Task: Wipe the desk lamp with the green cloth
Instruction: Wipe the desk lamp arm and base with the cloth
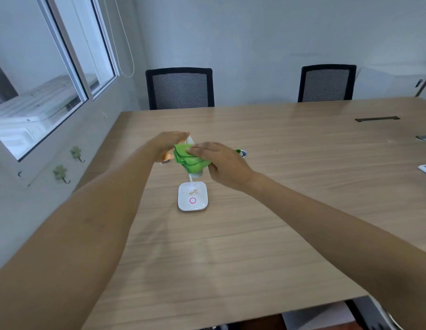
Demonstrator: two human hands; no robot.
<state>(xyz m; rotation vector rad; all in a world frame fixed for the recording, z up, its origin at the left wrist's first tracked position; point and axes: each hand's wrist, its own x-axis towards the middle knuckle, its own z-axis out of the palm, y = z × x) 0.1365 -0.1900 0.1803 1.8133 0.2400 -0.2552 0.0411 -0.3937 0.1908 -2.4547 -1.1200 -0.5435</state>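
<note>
**Meeting room, seen from the near end of the table**

A long wood-grain table [290, 186] fills the room; two black mesh-backed chairs [180, 88] [327, 83] stand at its far edge; a sliding window [52, 79] runs along the left wall, a blind cord [126, 44] hanging beside it; clover-shaped wall hooks [76, 153] sit below the sill; a dark cable slot [377, 119] lies in the tabletop at right.

An office meeting room: long wooden table [278, 186], two mesh chairs [180, 88], interior window [52, 79]
</note>
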